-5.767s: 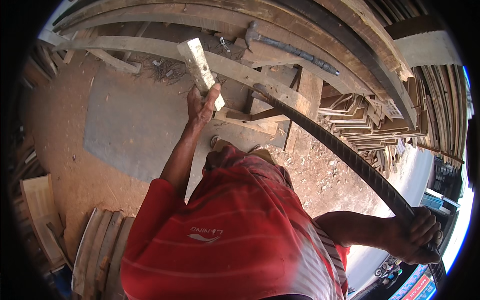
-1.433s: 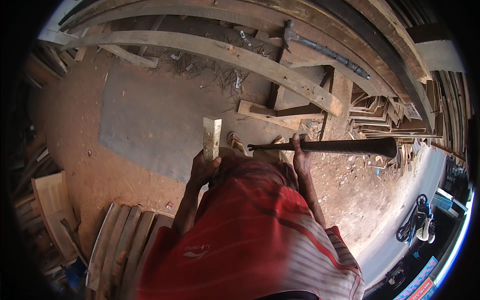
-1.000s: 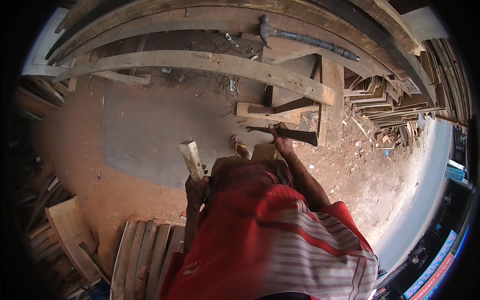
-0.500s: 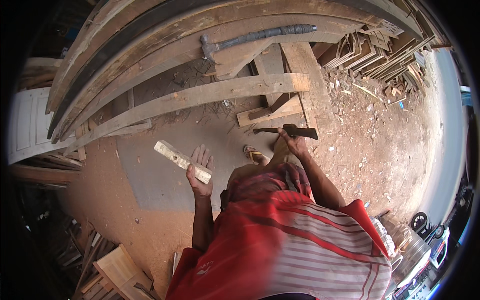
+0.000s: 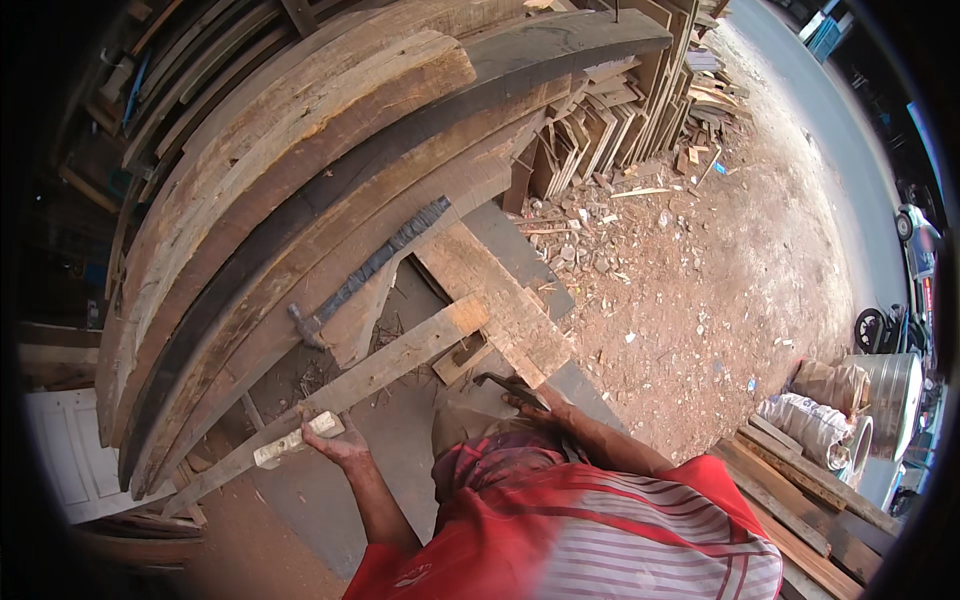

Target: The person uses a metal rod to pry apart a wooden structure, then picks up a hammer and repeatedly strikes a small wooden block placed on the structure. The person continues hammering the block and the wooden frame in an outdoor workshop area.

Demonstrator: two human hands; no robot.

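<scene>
My left hand (image 5: 345,443) is closed round one end of a pale, short wooden block (image 5: 288,445). It holds the block over a long narrow plank (image 5: 390,362); I cannot tell whether they touch. Over to the right, close to my lap, my right hand (image 5: 545,408) grips a dark tool (image 5: 492,380) with a thin, slightly bent tip. Most of that tool is hidden by the hand, so its exact kind is unclear. A hammer (image 5: 372,268) with a tape-wrapped handle lies on a wooden beam beyond the plank, touched by neither hand.
Long thick timbers (image 5: 270,220) are stacked at the far left. A wide board (image 5: 500,305) lies beyond my right hand. Thin wood pieces (image 5: 600,130) stand at the back. White sacks (image 5: 805,425) and planks (image 5: 790,490) are on the right, near a road (image 5: 850,130).
The view has swung toward the right. My left hand has carried the block over the plank, turning it to a different slant. The right hand still holds the dark tool, now more hidden.
</scene>
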